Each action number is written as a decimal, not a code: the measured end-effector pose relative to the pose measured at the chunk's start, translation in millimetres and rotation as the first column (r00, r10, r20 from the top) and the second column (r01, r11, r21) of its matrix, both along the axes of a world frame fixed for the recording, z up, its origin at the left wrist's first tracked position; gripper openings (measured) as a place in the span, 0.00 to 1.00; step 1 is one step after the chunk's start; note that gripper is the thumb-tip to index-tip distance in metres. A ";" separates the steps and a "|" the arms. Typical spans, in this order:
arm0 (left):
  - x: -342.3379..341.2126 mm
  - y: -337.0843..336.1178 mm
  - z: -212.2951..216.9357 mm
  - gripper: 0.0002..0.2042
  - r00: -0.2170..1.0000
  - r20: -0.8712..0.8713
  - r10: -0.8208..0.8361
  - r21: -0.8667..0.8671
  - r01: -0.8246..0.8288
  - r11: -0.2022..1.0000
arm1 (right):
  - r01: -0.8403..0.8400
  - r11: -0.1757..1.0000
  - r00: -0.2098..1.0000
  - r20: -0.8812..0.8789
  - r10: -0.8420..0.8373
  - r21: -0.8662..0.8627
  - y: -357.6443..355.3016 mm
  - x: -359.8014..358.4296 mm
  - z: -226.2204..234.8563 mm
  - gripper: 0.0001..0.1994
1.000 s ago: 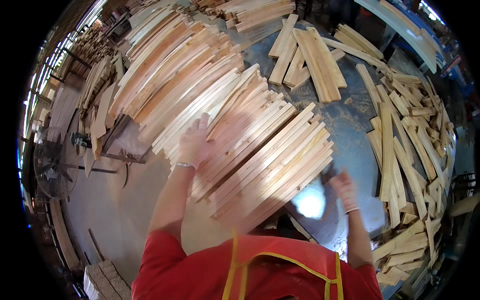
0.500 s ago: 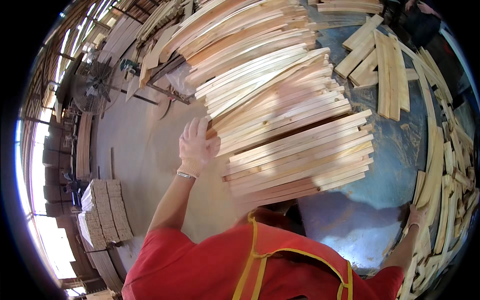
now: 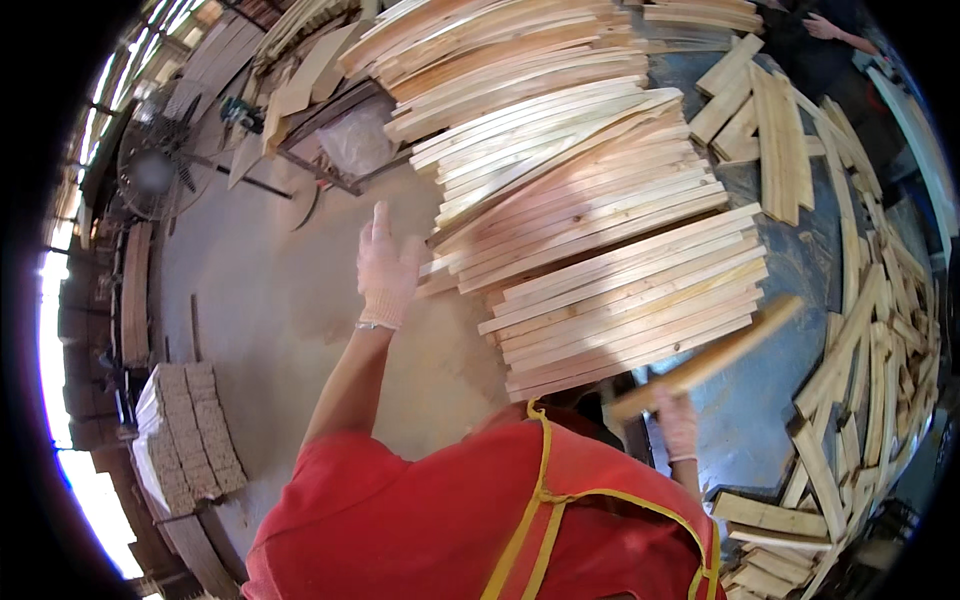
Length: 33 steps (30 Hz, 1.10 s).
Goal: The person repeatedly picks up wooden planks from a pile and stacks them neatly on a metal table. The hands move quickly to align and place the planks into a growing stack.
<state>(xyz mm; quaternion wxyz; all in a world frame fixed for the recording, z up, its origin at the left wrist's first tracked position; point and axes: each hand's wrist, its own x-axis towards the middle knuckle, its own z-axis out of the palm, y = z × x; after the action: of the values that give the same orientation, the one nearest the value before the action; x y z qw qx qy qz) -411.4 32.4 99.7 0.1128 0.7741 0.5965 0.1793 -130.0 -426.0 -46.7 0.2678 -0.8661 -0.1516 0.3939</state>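
Observation:
My left hand (image 3: 390, 265), in a pale glove, is raised with its fingers apart and nothing in it. It is just left of the uneven ends of a row of wooden strips (image 3: 590, 215). My right hand (image 3: 677, 422), also gloved, grips a wooden board (image 3: 725, 352) near its left end. That board is blurred and slants up to the right, over the table in front of the nearest bundle of strips (image 3: 635, 300). One strip lies diagonally across the middle row.
Loose boards (image 3: 868, 360) are heaped along the right side of the blue-grey table (image 3: 735, 415). Several boards (image 3: 775, 145) lie crossed at the far right, near another person's hand (image 3: 822, 27). To the left are a fan (image 3: 160, 160) and a block of stacked wood (image 3: 190, 430).
My right hand has come left from the heap, now carrying a board. My left hand has opened and drawn off the strip ends. The whole view has shifted slightly.

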 end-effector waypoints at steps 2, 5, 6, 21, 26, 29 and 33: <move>10.3 -4.6 0.3 0.41 0.995 -0.096 -0.001 -0.154 -0.014 0.988 | 0.031 0.969 0.985 -0.173 0.012 0.243 36.3 -13.6 15.9 0.32; 26.8 -8.2 -5.4 0.33 0.975 -0.203 -0.085 -0.188 0.046 0.981 | 0.077 0.944 0.974 -0.228 -0.002 0.321 42.2 -13.4 34.9 0.32; 29.5 -9.3 -5.5 0.29 0.979 -0.184 -0.091 -0.157 0.062 0.986 | 0.070 0.971 0.985 -0.170 -0.031 0.228 33.3 -11.2 40.7 0.32; 157.0 -216.2 -34.2 0.09 0.536 0.717 -0.445 -0.637 0.763 -0.107 | 0.546 0.393 0.837 -0.493 -0.236 0.740 44.2 -9.0 79.1 0.37; 195.2 -301.0 -60.9 0.34 0.453 0.418 -0.787 -0.638 0.763 0.101 | 0.742 0.366 0.641 -0.435 -0.633 0.561 -98.3 144.9 113.9 0.27; 208.6 -311.2 -67.9 0.39 0.275 -0.042 -0.961 -0.326 0.905 0.273 | 0.570 0.029 0.547 -0.353 -0.759 0.821 -200.3 314.8 170.2 0.24; 228.5 -314.4 -93.8 0.34 0.361 -0.371 -0.856 -0.063 0.910 0.411 | 0.505 0.564 0.326 0.461 -0.826 0.654 -217.7 420.2 143.4 0.46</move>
<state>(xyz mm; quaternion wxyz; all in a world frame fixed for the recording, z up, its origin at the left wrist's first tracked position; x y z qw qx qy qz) -182.9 -282.0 5.9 0.0250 0.9965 0.0800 -0.0036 290.1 -643.7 96.7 0.4908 -0.8507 0.0594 -0.1785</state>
